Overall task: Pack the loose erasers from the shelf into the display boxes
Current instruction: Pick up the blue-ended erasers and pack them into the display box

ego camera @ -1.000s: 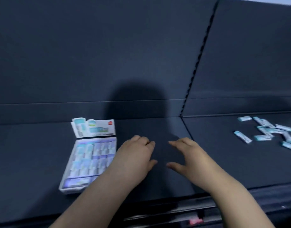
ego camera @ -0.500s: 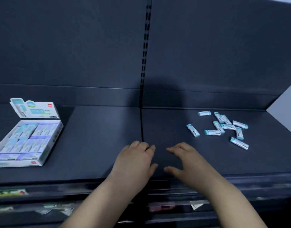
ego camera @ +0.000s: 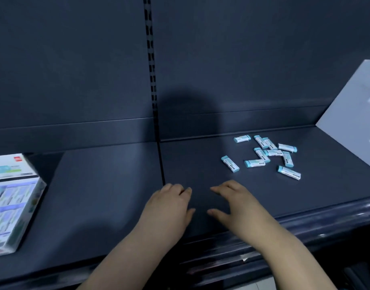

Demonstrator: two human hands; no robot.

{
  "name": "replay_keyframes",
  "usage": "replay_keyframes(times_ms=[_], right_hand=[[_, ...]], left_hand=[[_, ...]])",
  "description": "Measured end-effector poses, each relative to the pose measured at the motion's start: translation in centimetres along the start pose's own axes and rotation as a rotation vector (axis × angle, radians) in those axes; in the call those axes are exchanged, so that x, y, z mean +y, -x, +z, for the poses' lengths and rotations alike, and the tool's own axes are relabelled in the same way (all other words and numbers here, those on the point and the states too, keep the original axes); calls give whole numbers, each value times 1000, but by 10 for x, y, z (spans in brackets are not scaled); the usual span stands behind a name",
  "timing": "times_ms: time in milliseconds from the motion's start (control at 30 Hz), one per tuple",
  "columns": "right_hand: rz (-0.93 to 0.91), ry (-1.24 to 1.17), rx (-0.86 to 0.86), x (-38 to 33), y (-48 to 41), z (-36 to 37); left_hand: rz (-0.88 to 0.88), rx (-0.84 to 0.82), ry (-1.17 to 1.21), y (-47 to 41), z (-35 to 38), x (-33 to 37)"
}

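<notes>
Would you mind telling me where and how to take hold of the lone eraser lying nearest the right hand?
Pinch the eraser across its two long sides near the middle, coming down from above with the right hand. It lies flat on the shelf, slanted and apart from the other erasers, so both long sides are free.

Two bare hands: left hand (ego camera: 168,208), right hand (ego camera: 239,208), short-fingered, on bare forearms.

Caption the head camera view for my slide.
Open left hand and right hand over shelf; loose erasers right, display box left.
</notes>
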State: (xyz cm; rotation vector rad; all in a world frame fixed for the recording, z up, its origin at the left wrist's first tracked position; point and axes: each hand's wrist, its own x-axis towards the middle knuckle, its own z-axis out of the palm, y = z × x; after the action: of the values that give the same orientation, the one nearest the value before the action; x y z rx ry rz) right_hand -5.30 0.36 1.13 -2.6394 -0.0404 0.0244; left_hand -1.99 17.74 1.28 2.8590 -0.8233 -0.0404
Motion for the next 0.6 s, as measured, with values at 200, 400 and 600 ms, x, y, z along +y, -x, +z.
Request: replay_keyframes(times_ms=[200, 400, 600], right_hand=[[124, 38, 52, 31, -28, -11], [162, 172, 98, 58, -99, -35], [92, 294, -51, 75, -127, -30]], left_hand=[[-13, -52, -13, -19, 6, 6], [-143, -25, -56, -52, 4, 26], [-290, -17, -49, -77, 10, 62]])
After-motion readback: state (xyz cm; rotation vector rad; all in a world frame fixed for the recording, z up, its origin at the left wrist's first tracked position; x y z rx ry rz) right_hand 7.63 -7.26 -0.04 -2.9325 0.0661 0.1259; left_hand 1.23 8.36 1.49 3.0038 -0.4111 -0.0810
